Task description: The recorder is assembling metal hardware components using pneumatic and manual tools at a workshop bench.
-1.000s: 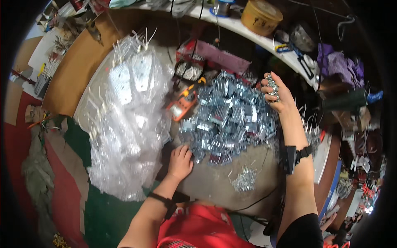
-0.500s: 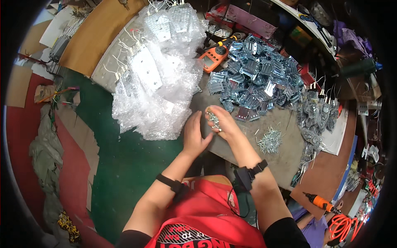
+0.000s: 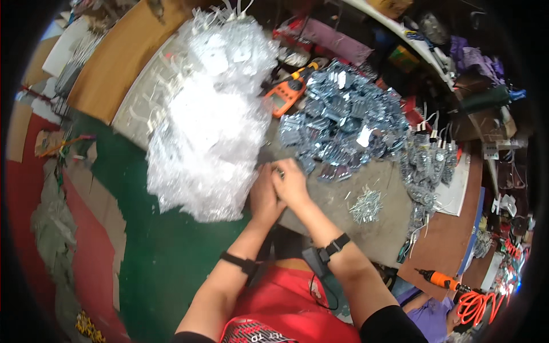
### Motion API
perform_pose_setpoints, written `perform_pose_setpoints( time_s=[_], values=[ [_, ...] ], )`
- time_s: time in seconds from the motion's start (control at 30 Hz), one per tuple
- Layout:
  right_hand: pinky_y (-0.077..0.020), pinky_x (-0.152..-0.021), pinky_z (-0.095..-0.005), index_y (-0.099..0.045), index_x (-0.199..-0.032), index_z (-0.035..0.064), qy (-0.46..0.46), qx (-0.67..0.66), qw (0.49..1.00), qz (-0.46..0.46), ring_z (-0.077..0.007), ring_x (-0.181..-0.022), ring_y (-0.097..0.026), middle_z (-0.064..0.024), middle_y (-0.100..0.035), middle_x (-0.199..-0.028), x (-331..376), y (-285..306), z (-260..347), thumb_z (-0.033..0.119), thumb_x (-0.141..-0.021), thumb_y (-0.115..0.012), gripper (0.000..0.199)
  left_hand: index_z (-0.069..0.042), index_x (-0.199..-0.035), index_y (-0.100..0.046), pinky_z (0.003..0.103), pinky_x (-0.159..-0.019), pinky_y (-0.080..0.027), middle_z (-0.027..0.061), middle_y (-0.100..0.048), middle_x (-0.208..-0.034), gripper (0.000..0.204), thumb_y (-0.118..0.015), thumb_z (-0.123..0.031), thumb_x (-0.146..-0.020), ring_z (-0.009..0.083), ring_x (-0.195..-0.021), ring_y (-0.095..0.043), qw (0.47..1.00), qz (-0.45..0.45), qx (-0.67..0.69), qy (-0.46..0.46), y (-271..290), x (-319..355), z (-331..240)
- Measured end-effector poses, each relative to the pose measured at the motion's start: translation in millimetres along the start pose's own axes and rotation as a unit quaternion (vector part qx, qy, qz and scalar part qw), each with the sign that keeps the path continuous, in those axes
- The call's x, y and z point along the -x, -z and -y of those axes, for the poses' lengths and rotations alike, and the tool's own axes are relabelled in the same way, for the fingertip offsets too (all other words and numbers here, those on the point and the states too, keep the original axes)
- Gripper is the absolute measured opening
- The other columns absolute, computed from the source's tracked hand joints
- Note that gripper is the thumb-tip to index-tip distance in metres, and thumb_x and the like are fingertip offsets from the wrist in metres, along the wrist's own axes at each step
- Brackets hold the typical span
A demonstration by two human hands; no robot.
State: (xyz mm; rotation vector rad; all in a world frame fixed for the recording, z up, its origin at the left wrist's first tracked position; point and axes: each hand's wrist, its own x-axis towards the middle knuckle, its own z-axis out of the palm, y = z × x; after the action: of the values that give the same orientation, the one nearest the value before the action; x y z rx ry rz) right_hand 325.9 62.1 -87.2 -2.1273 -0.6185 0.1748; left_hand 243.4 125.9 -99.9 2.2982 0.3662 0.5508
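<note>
We hold both hands together low over the near edge of the grey worktop point(image 3: 326, 208), the right hand point(image 3: 290, 184) tucked against the left hand point(image 3: 264, 194). The right hand is curled closed around small metal pieces point(image 3: 280, 172), of which we glimpse only a bit between its fingers and cannot tell the exact kind. The left hand is blurred and partly covered by the right, so we cannot tell whether its fingers are open or bent. Our forearms rise from the lower edge and slant inward to meet at the hands, each with a black strap; the right strap point(image 3: 336, 246) carries a dark block. Just left of our left hand we have a big pile of clear bubble wrap point(image 3: 211, 143) around pale flat parts with white leads. Beyond the hands and to the right we see a broad heap of shiny bluish metal brackets point(image 3: 349, 120), with an orange multimeter point(image 3: 284, 97) between it and the wrap. A small pile of thin silvery screws or pins point(image 3: 367, 207) lies right of our right hand, well apart from it. Farther right sit dark wrapped bundles point(image 3: 426, 166) with white leads, then an orange power screwdriver point(image 3: 443, 280) beside its coiled cord point(image 3: 477, 308)
</note>
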Motion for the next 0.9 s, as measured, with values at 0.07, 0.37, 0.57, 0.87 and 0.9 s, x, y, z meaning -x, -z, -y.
perform_pose_setpoints(
  time_s=[0.07,0.37,0.57,0.87,0.9],
  values=[
    [-0.0477,-0.08,-0.0418,-0.063,-0.1,0.0092,-0.042,-0.023,0.998,0.048,-0.0364,-0.093,-0.058,-0.0154,-0.061,-0.099,1.4,8.3,2.8,0.024,-0.08,-0.059,0.025,0.009,-0.133,-0.031,0.049,-0.103,-0.032,0.0278,-0.041,-0.132,0.097,-0.081,-0.01,-0.052,0.0448,-0.125,-0.037,1.0,0.014,-0.015,0.016,0.8,1.2,-0.5],
    [-0.0414,-0.097,-0.038,-0.04,-0.134,0.0043,-0.033,-0.05,0.975,0.212,-0.0372,-0.118,-0.05,-0.0227,-0.049,-0.13,-0.3,54.9,17.1,0.031,-0.077,-0.067,0.069,0.008,-0.129,-0.038,0.046,-0.103,-0.034,0.0275,-0.046,-0.127,0.072,-0.069,-0.018,-0.069,0.0413,-0.121,-0.043,0.999,0.014,0.023,0.025,-15.3,-17.2,0.8],
    [-0.0468,-0.09,-0.0385,-0.042,-0.133,0.0057,-0.048,-0.049,0.928,0.365,-0.0332,-0.106,-0.059,-0.0224,-0.053,-0.123,-23.2,96.1,44.8,0.025,-0.078,-0.067,0.063,0.004,-0.132,-0.035,0.045,-0.103,-0.034,0.0245,-0.043,-0.13,0.075,-0.071,-0.02,-0.071,0.0397,-0.121,-0.043,0.999,-0.017,0.027,-0.002,-19.5,-20.1,7.9],
    [-0.0464,-0.071,-0.0249,-0.061,-0.104,-0.0018,-0.067,-0.158,0.984,-0.048,-0.0111,-0.079,-0.06,-0.0075,-0.064,-0.09,-194.3,239.3,-14.9,0.007,-0.084,-0.054,0.022,0.004,-0.133,-0.034,0.048,-0.105,-0.029,0.025,-0.04,-0.133,0.076,-0.069,-0.017,-0.069,0.042,-0.124,-0.038,0.995,0.019,-0.002,0.099,-10.9,-21.0,-7.3],
    [-0.047,-0.069,-0.0237,-0.059,-0.11,-0.0004,-0.047,-0.034,0.997,-0.051,-0.0125,-0.079,-0.062,-0.0061,-0.064,-0.095,-226.6,257.1,-52.0,0.01,-0.087,-0.053,0.026,0.004,-0.133,-0.035,0.048,-0.105,-0.029,0.0248,-0.041,-0.133,0.074,-0.068,-0.016,-0.069,0.042,-0.124,-0.037,0.995,0.019,0.003,0.1,-17.6,-22.7,-10.2]
  ],
)
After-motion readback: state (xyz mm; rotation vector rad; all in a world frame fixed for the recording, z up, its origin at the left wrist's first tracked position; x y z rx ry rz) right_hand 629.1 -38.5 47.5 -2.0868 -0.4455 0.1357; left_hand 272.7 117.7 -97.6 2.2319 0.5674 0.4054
